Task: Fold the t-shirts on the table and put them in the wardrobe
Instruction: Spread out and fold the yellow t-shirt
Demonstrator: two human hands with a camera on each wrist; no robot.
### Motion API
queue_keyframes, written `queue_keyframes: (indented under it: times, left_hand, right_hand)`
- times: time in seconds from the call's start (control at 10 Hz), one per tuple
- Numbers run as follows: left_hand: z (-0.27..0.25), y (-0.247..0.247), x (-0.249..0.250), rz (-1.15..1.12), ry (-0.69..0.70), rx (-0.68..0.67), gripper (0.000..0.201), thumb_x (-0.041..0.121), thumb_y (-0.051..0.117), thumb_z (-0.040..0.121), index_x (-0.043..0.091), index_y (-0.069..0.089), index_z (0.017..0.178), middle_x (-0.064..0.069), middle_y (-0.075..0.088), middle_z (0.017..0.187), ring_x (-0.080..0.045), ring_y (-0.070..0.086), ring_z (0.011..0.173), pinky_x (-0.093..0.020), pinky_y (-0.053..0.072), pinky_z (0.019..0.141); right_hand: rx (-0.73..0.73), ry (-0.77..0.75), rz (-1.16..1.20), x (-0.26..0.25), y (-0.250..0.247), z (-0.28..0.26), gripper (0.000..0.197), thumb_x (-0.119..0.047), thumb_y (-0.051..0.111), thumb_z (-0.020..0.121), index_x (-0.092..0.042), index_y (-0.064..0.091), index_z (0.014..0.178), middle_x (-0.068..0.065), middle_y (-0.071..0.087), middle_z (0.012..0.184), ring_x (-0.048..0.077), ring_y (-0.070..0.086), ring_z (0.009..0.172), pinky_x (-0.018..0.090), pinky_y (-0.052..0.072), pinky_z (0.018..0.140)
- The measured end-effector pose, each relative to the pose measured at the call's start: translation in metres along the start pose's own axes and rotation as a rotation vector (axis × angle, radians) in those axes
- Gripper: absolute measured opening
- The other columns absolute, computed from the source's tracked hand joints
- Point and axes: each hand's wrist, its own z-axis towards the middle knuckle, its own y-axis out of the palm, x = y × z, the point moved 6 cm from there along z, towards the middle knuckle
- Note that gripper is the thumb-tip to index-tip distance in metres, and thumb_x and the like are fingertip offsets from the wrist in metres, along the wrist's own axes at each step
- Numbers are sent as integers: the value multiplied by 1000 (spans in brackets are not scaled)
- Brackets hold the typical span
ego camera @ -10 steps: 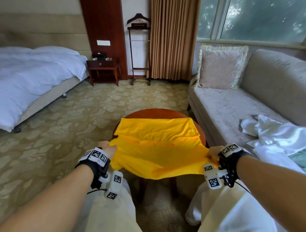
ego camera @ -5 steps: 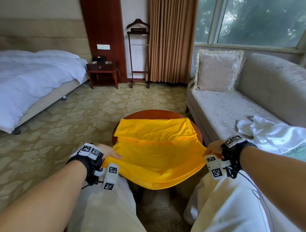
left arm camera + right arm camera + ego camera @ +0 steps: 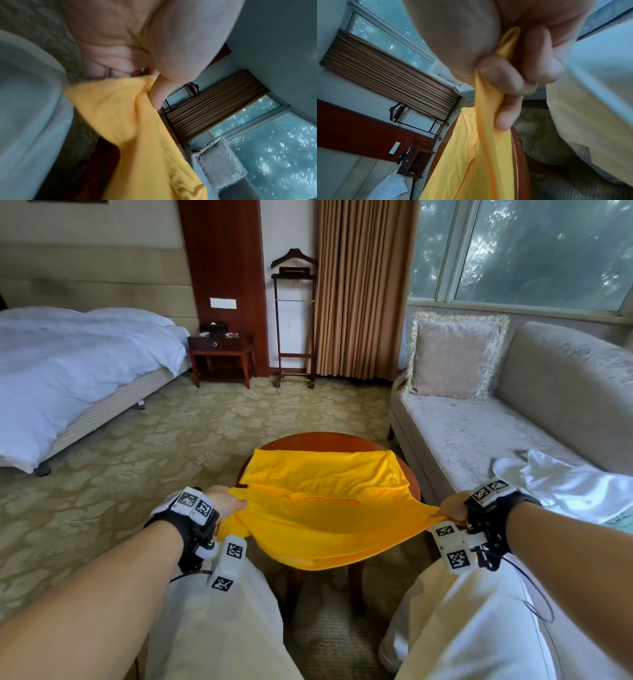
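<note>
Head view: left hand (image 3: 224, 501) and right hand (image 3: 450, 506) are each pinching a near corner of the yellow t-shirt (image 3: 325, 505), grip clamped, tensioning it flat over the surface (image 3: 291, 440) for folding.

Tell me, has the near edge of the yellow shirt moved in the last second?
Yes. The yellow shirt has had its near edge lifted and pulled taut between both hands, and it now hangs less over the round table front rim.

Patterned beige carpet (image 3: 191, 440) covers the floor; a white-sheeted bed (image 3: 68, 371) at ten o'clock, dark nightstand (image 3: 221, 350) and valet stand (image 3: 294, 320) near twelve, tan curtains (image 3: 363, 289), daylit window (image 3: 531, 248), grey sofa (image 3: 479, 433) at two
</note>
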Motion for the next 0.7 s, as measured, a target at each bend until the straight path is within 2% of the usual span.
queue_keyframes:
  times: [0.1,0.2,0.3,0.4,0.5,0.6,0.7]
  left_hand:
    - [-6,-2,-1,182,35,17,35,36,50,101,9,53,124,-11,56,123,-20,55,96,-32,43,86]
    - [-5,1,-6,315,12,0,38,47,57,94,17,44,75,0,46,76,-11,42,63,-22,40,62]
    - [-5,3,-12,284,-14,-34,74,52,73,80,2,49,128,-13,57,124,-24,57,101,-29,46,77]
    - [-17,-6,-9,270,-56,-51,85,51,74,80,2,39,141,-14,51,135,-25,52,102,-32,43,79]
    - [-15,-20,-7,219,-54,-55,60,55,73,79,7,57,112,-10,62,95,-19,55,75,-27,44,63]
    - [-5,-22,-9,-84,-79,-102,47,40,79,79,2,61,100,-14,67,76,-22,60,65,-27,45,55]
    - [-6,-22,-7,-254,-77,-131,29,27,71,90,3,55,83,-9,57,58,-15,47,42,-20,36,38]
  right_hand:
    - [-2,40,64,2,-4,1,32,-16,49,99,-17,46,67,-2,50,69,11,47,61,20,44,67]
    - [-8,-30,24,-5,-5,-12,30,-9,52,96,-17,47,68,-7,56,57,11,48,62,25,52,68]
    - [-25,-57,91,-12,-5,-23,39,-19,49,100,-16,45,61,-7,44,52,8,41,48,17,41,59]
    - [-2,-141,140,-19,-14,-29,34,-10,47,100,0,44,68,-1,45,61,9,42,53,10,37,41]
    - [121,-72,303,-16,-29,-32,18,-2,44,98,-7,48,82,3,51,66,12,42,64,11,40,34]
    - [101,-48,511,-11,-33,-6,17,-3,41,100,-4,49,115,4,48,74,13,43,66,12,41,33]
    - [75,-63,549,-14,-33,1,42,-10,44,101,8,41,139,4,48,82,12,46,66,12,42,35]
